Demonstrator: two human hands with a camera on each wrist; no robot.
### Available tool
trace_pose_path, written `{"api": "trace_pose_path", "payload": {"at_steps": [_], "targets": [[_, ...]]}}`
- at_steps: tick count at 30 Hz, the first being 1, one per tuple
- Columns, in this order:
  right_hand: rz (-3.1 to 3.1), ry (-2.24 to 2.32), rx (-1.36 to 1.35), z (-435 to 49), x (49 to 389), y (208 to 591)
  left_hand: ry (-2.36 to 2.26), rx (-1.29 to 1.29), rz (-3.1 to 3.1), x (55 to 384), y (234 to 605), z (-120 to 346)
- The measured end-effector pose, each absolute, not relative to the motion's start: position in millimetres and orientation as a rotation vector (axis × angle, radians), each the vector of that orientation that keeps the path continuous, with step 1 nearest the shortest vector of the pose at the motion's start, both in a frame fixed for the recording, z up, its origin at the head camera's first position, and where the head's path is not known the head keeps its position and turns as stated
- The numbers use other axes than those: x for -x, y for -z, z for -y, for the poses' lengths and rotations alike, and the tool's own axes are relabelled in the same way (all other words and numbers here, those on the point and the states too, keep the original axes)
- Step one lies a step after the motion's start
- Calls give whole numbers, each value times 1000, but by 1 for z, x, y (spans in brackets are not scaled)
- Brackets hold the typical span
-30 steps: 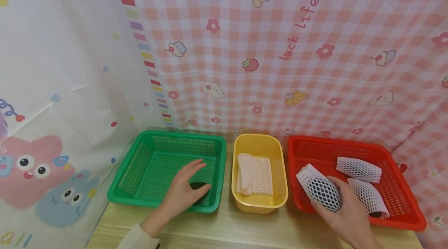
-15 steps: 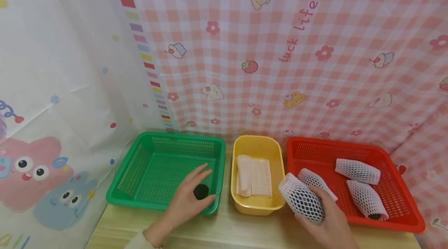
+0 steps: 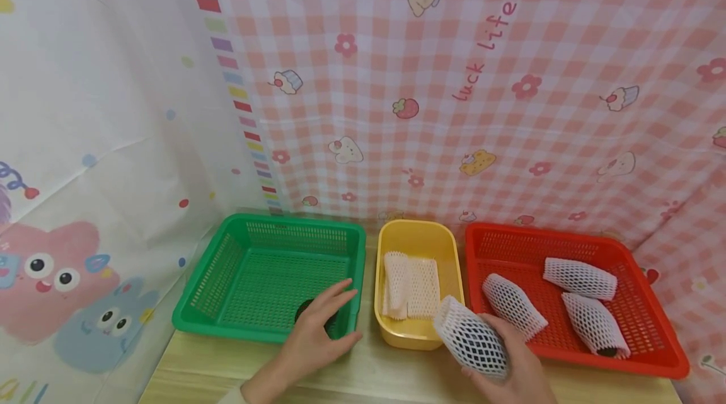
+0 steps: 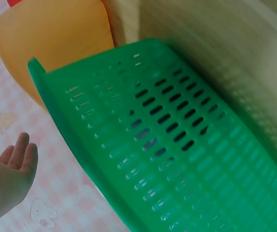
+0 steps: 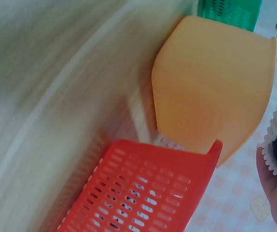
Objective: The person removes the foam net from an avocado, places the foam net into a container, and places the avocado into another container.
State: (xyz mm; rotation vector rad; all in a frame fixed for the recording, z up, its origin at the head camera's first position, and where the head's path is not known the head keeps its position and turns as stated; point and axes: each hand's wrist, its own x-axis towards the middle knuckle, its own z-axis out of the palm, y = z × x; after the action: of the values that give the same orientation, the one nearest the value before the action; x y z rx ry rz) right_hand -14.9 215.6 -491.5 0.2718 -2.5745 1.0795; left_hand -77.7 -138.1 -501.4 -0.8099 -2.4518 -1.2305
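In the head view, my right hand (image 3: 513, 360) grips a dark, avocado-like fruit in a white foam net (image 3: 475, 341), in front of the gap between the yellow bin and red basket. The fruit's bare dark end with a brown stem spot shows through the net in the right wrist view. My left hand (image 3: 314, 331) hangs over the near right corner of the green basket (image 3: 266, 278), fingers spread, holding nothing visible. Behind it sits a dark fruit (image 3: 303, 309), mostly hidden by the hand. Several netted fruits, one of them this netted fruit (image 3: 513, 306), lie in the red basket (image 3: 652, 363).
Between the baskets stands a yellow bin (image 3: 420, 331) with flat foam nets (image 3: 422, 287) inside. All three containers stand in a row on a wooden table (image 3: 363, 385). A pink checked cloth (image 3: 363, 76) hangs close behind them, with a white printed cloth (image 3: 130, 139) at left.
My right hand has moved left and down out of the red basket with the netted fruit, uncovering another one there. My left hand has shifted right and a little lower.
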Motion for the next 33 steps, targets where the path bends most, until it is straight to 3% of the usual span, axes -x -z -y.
{"api": "trace_pose_path", "payload": {"at_steps": [16, 26, 33], "targets": [[2661, -1095, -514, -206, 6, 511, 1289, 933, 2365, 58, 515, 125], [2453, -1160, -959, -214, 20, 554, 1324, 1072, 2275, 46, 520, 116], [2465, -1091, -1080, -203, 20, 554, 1284, 1180, 2239, 42, 534, 110]]}}
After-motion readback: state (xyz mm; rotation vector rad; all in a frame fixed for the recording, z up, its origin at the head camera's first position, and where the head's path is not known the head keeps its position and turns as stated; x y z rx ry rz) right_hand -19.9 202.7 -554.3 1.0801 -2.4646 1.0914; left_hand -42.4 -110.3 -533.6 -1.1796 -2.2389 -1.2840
